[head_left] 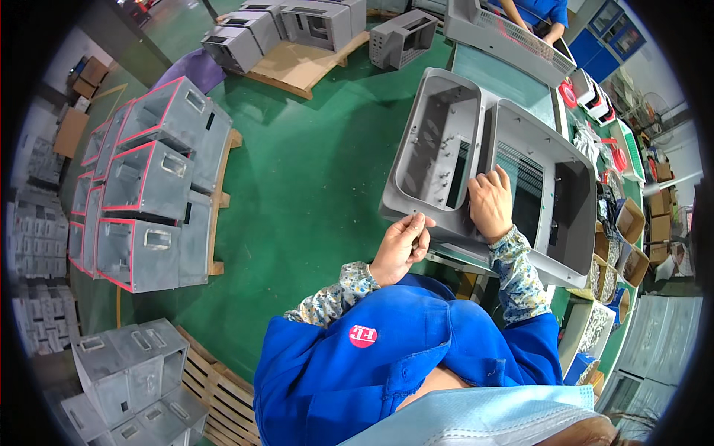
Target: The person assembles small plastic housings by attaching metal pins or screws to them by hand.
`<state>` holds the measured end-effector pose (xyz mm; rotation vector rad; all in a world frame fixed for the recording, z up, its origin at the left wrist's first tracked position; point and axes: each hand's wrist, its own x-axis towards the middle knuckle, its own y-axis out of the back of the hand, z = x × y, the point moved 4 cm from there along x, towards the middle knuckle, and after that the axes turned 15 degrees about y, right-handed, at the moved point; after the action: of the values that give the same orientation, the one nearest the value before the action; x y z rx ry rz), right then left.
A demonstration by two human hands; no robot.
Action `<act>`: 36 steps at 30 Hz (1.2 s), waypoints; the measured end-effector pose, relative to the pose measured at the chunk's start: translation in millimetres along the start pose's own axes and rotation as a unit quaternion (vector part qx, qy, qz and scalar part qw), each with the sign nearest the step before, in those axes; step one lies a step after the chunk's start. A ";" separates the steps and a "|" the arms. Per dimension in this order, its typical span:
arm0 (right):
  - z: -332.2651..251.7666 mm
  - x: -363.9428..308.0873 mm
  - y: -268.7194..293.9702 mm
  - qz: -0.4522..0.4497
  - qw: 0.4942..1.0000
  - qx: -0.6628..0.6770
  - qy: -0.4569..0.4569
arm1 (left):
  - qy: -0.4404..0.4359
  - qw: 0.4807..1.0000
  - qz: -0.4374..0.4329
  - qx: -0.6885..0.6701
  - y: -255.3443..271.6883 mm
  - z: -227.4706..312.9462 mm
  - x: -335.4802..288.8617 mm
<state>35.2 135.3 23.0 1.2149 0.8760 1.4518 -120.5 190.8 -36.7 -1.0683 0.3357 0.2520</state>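
Observation:
A large grey housing [424,208] with two deep rounded openings lies on the workbench in front of me. Several small studs stand up inside its left opening. My left hand [404,249] is at the near left corner of the housing, thumb and fingers pinched together. Whatever sits in that pinch is too small to make out. My right hand [491,205] is over the divider between the two openings, near its front end. Its fingers are bent, and their undersides are hidden, so I cannot see what they hold.
Open boxes of small parts [595,327] line the bench's right side. Across the bench a co-worker's arms [554,33] reach over another grey housing [513,44]. Grey metal cabinets [149,178] stand on pallets at the left, with more grey housings [312,26] on a far pallet.

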 end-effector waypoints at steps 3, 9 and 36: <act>-1.3 2.0 1.7 -0.002 1.000 0.008 -0.001 | -0.010 1.000 0.013 0.025 -0.4 4.3 -7.6; -29.6 11.3 54.1 0.112 0.979 0.171 0.011 | 0.059 0.997 -0.045 0.026 5.3 2.5 -17.2; -88.9 18.8 9.2 0.038 0.984 0.175 0.011 | 0.053 0.997 0.026 -0.039 43.7 -4.5 -28.2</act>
<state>-53.0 157.8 15.7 1.5054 1.1450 1.4113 -162.9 205.9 -63.1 -1.1542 0.4528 0.2561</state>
